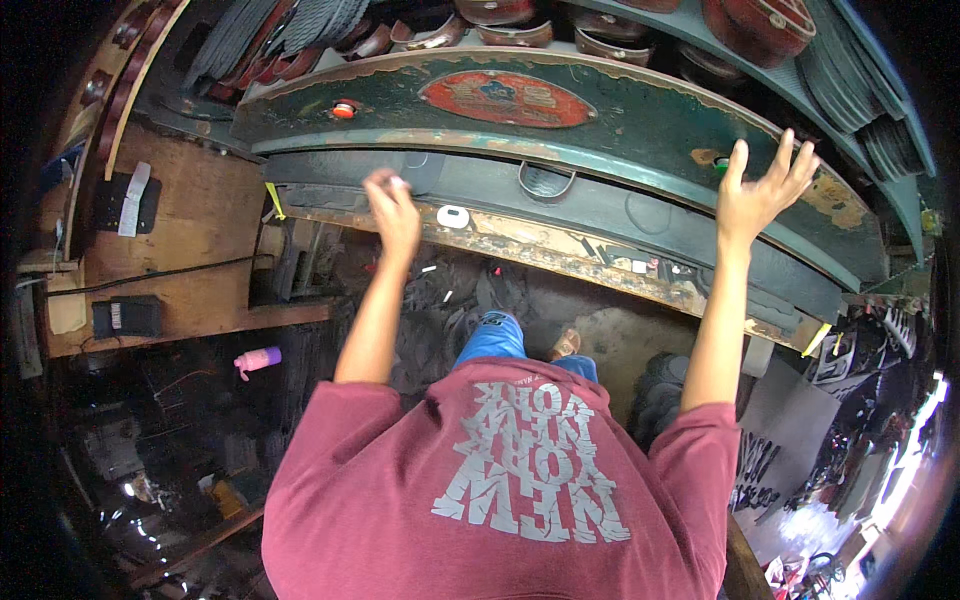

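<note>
My right hand is raised with its fingers spread at the right end of a dark green machine beam. Its thumb is beside a green button, and I cannot tell whether they touch. My left hand has its fingers curled in over the grey bed below the beam. A small pale spot shows at its fingertips, too small to name. Farther up the beam, apart from that hand, sits a red button. A grey curved piece lies on the bed between my hands.
Reddish-brown curved metal pieces and stacked dark sheets sit above the beam. A white oval device rests on the worn front ledge. A wooden table stands left, with a pink-purple bottle below. Dark scraps litter the floor.
</note>
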`<state>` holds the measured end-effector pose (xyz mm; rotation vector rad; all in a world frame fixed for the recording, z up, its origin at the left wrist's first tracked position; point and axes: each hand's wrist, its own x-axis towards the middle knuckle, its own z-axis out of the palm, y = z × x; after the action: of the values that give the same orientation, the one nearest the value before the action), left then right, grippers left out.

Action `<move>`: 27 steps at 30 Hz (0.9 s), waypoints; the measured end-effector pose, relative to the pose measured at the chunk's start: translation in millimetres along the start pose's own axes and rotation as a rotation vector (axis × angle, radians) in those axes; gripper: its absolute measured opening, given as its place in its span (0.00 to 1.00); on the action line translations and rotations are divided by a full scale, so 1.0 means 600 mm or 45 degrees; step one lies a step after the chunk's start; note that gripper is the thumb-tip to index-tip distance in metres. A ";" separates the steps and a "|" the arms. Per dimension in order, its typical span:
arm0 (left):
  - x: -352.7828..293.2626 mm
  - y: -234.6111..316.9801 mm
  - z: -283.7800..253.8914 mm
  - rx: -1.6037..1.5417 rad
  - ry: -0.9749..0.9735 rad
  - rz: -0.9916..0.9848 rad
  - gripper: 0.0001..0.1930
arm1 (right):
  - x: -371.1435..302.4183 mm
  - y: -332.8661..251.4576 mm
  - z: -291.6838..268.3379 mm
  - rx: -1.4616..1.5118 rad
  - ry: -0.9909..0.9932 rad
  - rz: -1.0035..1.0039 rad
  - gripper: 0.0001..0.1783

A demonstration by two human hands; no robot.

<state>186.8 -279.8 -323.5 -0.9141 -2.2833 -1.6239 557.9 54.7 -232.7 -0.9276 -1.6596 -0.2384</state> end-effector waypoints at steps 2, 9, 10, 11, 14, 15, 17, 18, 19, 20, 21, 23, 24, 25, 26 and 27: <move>-0.096 -0.031 0.020 0.106 -0.104 0.058 0.13 | -0.056 -0.053 -0.043 0.378 -0.039 0.136 0.24; -0.161 -0.086 0.038 0.468 -0.254 0.419 0.11 | -0.371 -0.272 -0.089 0.412 -1.127 -0.109 0.38; -0.159 -0.085 0.035 0.511 -0.268 0.429 0.10 | -0.389 -0.279 -0.081 0.259 -1.152 -0.133 0.40; -0.159 -0.082 0.032 0.548 -0.268 0.465 0.10 | -0.400 -0.281 -0.073 0.066 -1.226 -0.102 0.42; -0.155 -0.072 0.023 0.422 -0.262 0.480 0.10 | -0.407 -0.276 -0.058 0.122 -1.143 -0.126 0.40; -0.153 -0.069 0.020 0.410 -0.279 0.491 0.09 | -0.405 -0.272 -0.058 0.116 -1.177 -0.132 0.39; -0.151 -0.063 0.014 0.401 -0.284 0.528 0.10 | -0.401 -0.270 -0.054 0.075 -1.188 -0.146 0.36; -0.150 -0.061 0.012 0.378 -0.298 0.520 0.10 | -0.399 -0.270 -0.051 0.085 -1.198 -0.125 0.35; -0.149 -0.058 0.009 0.352 -0.308 0.520 0.10 | -0.397 -0.270 -0.050 0.112 -1.179 -0.113 0.34; -0.147 -0.056 0.006 0.345 -0.316 0.517 0.10 | -0.396 -0.273 -0.048 0.086 -1.168 -0.098 0.34; -0.146 -0.054 0.005 0.355 -0.322 0.513 0.10 | -0.394 -0.274 -0.045 0.039 -1.208 -0.086 0.34; -0.144 -0.052 0.001 0.379 -0.345 0.515 0.10 | -0.391 -0.277 -0.042 -0.027 -1.266 -0.060 0.34; -0.143 -0.052 0.000 0.354 -0.354 0.509 0.10 | -0.388 -0.277 -0.040 -0.031 -1.275 -0.052 0.35; -0.141 -0.053 0.000 0.364 -0.368 0.497 0.10 | -0.386 -0.278 -0.039 -0.017 -1.262 -0.061 0.35; -0.139 -0.055 0.001 0.372 -0.382 0.487 0.10 | -0.384 -0.278 -0.037 -0.016 -1.274 -0.052 0.36; -0.137 -0.057 0.002 0.379 -0.398 0.478 0.10 | -0.382 -0.278 -0.035 -0.035 -1.290 -0.036 0.36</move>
<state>232.2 -316.2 -390.9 -1.4876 -2.2718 -1.0146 466.1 -170.8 -379.1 -1.1295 -2.5892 0.2471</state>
